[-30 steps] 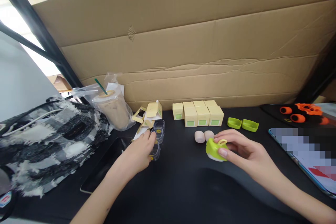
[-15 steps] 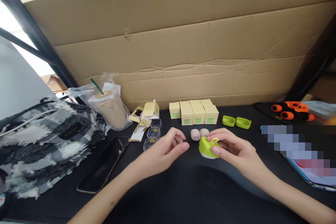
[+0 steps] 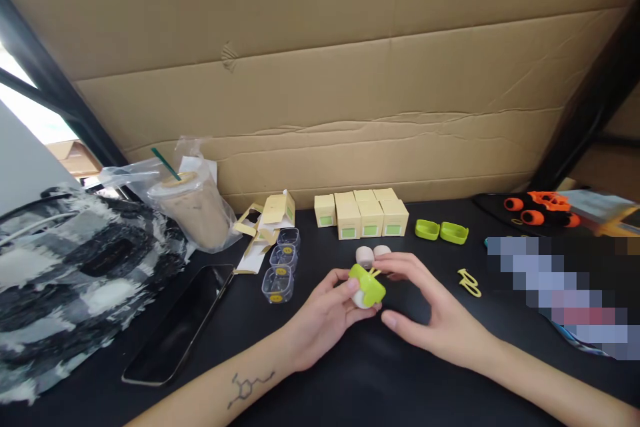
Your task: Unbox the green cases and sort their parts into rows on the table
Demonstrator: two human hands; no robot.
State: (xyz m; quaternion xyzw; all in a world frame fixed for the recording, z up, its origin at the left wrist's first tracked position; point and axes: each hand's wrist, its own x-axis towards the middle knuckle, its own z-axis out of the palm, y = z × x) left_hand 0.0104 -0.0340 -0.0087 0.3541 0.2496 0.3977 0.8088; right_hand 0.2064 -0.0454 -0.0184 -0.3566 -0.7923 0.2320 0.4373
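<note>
From my remote seat: left hand [image 3: 327, 317] clamped on green-and-white piece [image 3: 369, 288], thumb on near side, fingers curled underneath. Piece sits tilted between the 2 hands, over middle of black table [image 3: 340, 387], thin yellow loop [image 3: 374, 271] poking up from its top. I see right hand [image 3: 427, 323] with thumb and fingers spread apart, fingertips by the loop; can't tell if they touch it. Just behind piece: 2 pale pink pods [image 3: 365, 256], partly hidden by right hand. Further back, I have cream boxes [image 3: 349, 217] with green labels, grouped near cardboard [image 3: 320, 100]; right of those, 2 green shells [image 3: 454, 233], hollow side up. Loose yellow loops [image 3: 469, 283] lie right of right hand. Left of left hand, 3 clear cups [image 3: 278, 285] in a row, yellow stickers on them, beside torn cream cartons [image 3: 270, 219]. Phone [image 3: 180, 323] lies left of cups, dark screen up. Bagged drink [image 3: 195, 213] stands behind phone, shaggy bag [image 3: 90, 280] far left, orange-wheeled toy [image 3: 547, 203] far right.
</note>
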